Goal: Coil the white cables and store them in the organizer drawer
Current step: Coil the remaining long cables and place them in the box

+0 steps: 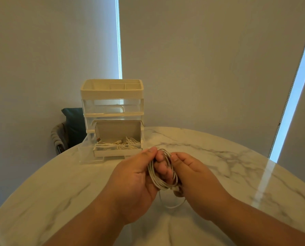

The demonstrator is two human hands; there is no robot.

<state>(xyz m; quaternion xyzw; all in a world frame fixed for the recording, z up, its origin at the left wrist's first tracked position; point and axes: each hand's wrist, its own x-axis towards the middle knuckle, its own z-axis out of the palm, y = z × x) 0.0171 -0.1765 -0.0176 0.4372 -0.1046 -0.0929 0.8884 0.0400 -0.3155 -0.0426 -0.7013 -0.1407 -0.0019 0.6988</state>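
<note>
White cable (163, 175), coiled, gripped in left hand (135, 176), fingers through the loops; right hand (196, 176) pinches the coil's right edge. Tail hangs below the grip. Beyond it, the organizer drawer (88, 154) is pulled out: a cardboard box (118, 129) inside holds coiled cables (129, 142).

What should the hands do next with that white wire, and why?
The left hand and right hand hold the white cable mostly coiled, but a loose loop dangles below them. So probably wind that loop onto the coil next. Then it can go into the open drawer, where other cables lie.
</note>
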